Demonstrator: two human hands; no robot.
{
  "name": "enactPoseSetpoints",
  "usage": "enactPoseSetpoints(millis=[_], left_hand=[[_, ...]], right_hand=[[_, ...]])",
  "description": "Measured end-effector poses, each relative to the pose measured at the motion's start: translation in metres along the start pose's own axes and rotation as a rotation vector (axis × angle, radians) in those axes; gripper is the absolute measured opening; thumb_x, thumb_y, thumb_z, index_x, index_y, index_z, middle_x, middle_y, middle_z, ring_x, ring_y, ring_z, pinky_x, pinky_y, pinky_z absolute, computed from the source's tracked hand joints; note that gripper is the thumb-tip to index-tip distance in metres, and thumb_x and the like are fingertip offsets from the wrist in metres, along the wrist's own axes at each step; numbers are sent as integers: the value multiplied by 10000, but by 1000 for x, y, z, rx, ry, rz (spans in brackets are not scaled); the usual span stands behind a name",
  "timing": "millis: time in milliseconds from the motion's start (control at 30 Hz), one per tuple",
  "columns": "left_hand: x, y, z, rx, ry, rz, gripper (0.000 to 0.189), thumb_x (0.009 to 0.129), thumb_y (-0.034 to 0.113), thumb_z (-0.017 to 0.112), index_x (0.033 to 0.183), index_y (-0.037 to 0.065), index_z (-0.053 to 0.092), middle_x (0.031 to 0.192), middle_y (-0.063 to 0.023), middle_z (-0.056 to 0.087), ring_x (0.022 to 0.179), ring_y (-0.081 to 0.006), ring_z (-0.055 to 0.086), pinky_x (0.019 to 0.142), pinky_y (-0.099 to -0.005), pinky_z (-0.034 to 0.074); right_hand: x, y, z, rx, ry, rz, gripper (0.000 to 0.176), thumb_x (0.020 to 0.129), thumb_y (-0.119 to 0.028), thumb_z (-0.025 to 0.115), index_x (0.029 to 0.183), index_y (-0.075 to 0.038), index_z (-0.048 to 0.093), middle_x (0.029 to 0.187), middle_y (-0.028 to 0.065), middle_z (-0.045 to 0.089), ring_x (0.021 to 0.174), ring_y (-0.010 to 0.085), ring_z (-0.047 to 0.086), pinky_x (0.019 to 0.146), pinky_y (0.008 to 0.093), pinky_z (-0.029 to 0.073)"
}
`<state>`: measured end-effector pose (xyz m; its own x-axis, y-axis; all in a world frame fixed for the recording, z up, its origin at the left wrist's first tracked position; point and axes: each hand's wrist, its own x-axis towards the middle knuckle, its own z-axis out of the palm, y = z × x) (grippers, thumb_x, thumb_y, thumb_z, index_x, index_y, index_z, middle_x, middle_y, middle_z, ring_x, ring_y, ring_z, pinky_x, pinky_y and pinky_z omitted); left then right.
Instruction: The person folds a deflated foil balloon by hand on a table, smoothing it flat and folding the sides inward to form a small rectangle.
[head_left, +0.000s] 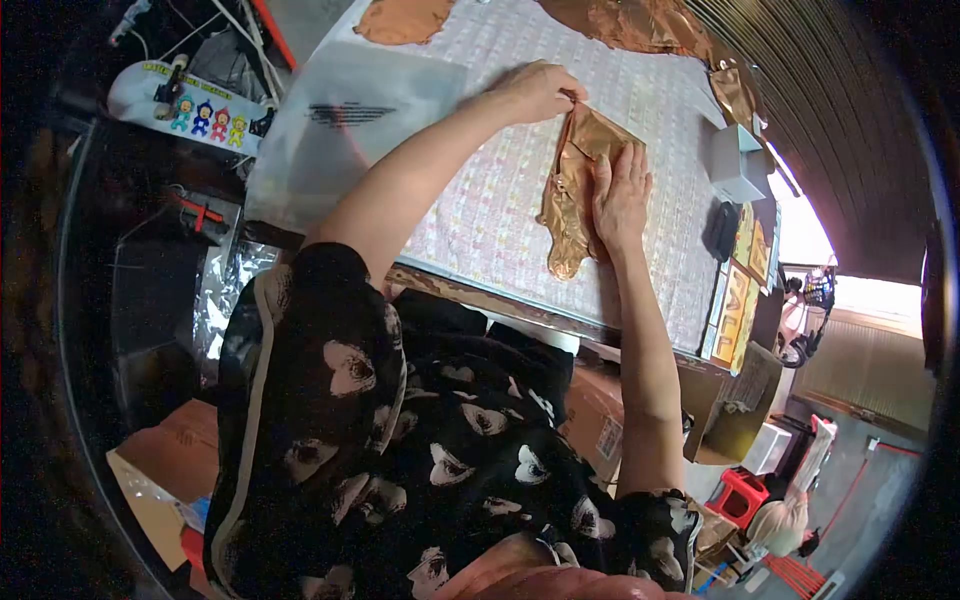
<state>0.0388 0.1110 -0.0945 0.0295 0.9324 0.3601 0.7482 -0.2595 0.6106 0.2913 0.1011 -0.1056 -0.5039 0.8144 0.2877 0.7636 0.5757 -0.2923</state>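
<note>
A copper-coloured foil balloon [575, 205], deflated and folded into a narrow shape, lies on the cloth-covered table [480, 200]. Its lower end is rounded and wavy, and its upper part has straight folded edges. My left hand [540, 92] is at the top left corner of the foil, with thumb and fingers pinched together on its edge. My right hand [622, 198] rests palm down along the foil's right side, fingers stretched out and lying flat. Part of the foil is hidden under that palm.
A clear plastic sheet or bag [350, 120] covers the table's left side. More copper foil pieces [405, 18] lie at the far edge. At the right stand a white box [738, 160], a black object [720, 232] and yellow packages [738, 315]. Cardboard boxes [595, 415] sit below.
</note>
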Motion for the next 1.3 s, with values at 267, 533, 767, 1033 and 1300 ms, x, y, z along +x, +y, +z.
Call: enactPoseSetpoints(millis=[267, 533, 767, 1033, 1300], left_hand=[[6, 8, -5, -146, -77, -111, 300, 859, 206, 719, 1145, 130, 766, 1189, -98, 727, 1137, -267, 670, 1042, -384, 500], [6, 9, 6, 50, 24, -65, 228, 795, 229, 741, 1005, 147, 776, 1074, -91, 742, 999, -278, 699, 902, -397, 549], [6, 10, 6, -42, 104, -234, 124, 750, 224, 769, 845, 143, 774, 961, -72, 742, 910, -272, 702, 832, -399, 554], [12, -7, 13, -74, 69, -214, 166, 742, 243, 759, 887, 184, 812, 951, -66, 775, 918, -276, 732, 848, -407, 569], [9, -1, 13, -92, 94, -218, 151, 780, 219, 767, 873, 105, 804, 972, -102, 732, 947, -283, 697, 874, -385, 549]], right_hand=[[-1, -6, -3, -51, 4, -31, 707, 1087, -472, 373, 1581, 24, 271, 1638, 278, 263, 1535, 419, 229, 1237, 553, 185], [-1, -3, 2, -133, 6, -77, 697, 1080, -478, 388, 1595, -20, 282, 1623, 295, 282, 1523, 439, 247, 1216, 573, 214], [-2, -5, 3, -154, -19, -64, 669, 1075, -509, 382, 1616, -126, 289, 1648, 267, 246, 1532, 439, 226, 1218, 590, 205], [-1, -6, 2, -182, -15, -67, 655, 1072, -504, 390, 1613, -143, 312, 1652, 265, 240, 1533, 436, 227, 1215, 582, 221], [-1, -11, -1, -211, -37, -51, 653, 1067, -521, 390, 1614, -173, 316, 1651, 261, 246, 1532, 437, 231, 1217, 575, 224]])
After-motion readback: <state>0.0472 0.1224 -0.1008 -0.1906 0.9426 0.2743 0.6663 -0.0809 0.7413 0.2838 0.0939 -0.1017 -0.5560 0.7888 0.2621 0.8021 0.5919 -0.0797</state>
